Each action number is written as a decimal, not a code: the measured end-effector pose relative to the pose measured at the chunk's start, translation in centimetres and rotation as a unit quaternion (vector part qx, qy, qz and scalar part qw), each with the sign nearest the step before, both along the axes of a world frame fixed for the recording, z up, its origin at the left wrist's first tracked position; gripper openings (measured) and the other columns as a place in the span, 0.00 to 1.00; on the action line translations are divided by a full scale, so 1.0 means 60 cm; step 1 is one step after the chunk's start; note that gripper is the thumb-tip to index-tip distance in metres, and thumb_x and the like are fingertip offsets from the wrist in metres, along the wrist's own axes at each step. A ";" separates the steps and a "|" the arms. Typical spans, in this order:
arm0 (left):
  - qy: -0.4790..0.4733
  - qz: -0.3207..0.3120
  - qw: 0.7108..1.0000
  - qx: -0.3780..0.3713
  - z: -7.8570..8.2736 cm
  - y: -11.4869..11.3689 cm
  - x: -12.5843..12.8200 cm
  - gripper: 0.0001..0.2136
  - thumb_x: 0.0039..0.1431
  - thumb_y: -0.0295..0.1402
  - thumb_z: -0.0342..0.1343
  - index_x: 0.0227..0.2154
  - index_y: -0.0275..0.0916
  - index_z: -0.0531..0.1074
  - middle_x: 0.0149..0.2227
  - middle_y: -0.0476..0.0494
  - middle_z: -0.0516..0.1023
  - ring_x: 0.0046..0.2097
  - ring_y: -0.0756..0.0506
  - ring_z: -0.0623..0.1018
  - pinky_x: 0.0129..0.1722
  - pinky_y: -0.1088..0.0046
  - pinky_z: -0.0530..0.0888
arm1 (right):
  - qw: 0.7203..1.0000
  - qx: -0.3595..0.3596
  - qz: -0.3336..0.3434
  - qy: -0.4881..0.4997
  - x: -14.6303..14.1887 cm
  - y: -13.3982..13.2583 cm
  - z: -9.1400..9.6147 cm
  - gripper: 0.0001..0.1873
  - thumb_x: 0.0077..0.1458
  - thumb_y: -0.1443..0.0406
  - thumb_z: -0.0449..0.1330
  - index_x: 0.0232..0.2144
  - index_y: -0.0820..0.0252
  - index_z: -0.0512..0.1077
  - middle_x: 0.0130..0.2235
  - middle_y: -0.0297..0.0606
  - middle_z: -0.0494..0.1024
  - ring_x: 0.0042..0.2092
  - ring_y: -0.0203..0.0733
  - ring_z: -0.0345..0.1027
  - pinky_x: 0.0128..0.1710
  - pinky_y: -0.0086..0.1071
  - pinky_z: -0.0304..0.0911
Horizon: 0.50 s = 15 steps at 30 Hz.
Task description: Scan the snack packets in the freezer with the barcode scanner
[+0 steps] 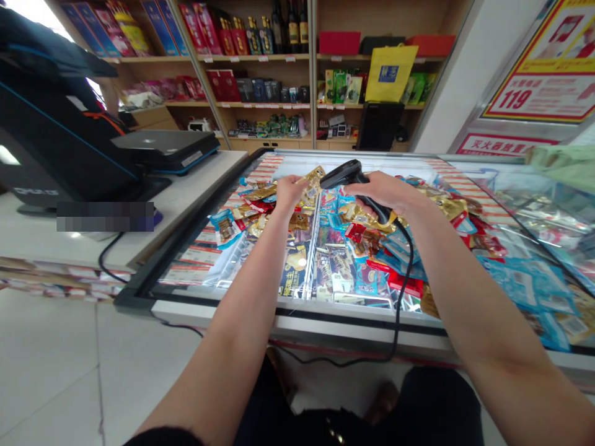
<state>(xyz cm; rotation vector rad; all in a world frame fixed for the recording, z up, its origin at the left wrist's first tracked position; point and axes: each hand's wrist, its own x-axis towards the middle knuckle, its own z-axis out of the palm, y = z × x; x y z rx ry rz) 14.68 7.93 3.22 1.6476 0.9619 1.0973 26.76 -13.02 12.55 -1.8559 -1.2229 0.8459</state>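
Item: my two forearms, bare, entering from the lower corners and slanting inward, the left leaning right, the right leaning left, so that they converged ahead of me. Dark legwear showed between them.

Item: one black cable (398, 291), looping across the front edge of the freezer case (348, 322) and rising beside my right wrist to the scanner's handle.

Item: two heaps of packets upon the case's glass top, gold, red and blue; a blue packet (225, 228) at the edge of the left heap, the larger right heap (458, 217) partly beneath my right forearm. Darker packs (337, 269) seen through the glass.

Item: my right grip (383, 191), palm turned inward, fingers closed around the handle of a black barcode scanner (343, 173); handle slanting down and right, head aimed left.

Item: my left grip (289, 191), closed in a pinch, thumb and fingers on the left side of a gold packet (311, 188). The packet was tilted above the glass, its right edge just beside the scanner's nose; whether they touched, I could not tell.

Item: at left, a pale worktop (28, 248) bearing a flat scale (170, 145).

Item: farthest, shelves of boxes and bottles, with a yellow bag (395, 71).
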 end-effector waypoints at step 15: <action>0.039 0.018 0.999 0.010 0.005 -0.003 -0.003 0.10 0.45 0.34 0.59 0.31 0.35 0.77 0.25 0.49 0.75 0.27 0.50 0.72 0.27 0.78 0.66 | 0.999 0.015 0.013 -0.027 -0.001 -0.006 0.004 0.18 0.53 0.57 0.62 0.18 0.59 0.65 0.17 0.38 0.68 0.17 0.34 0.59 0.16 0.28 0.59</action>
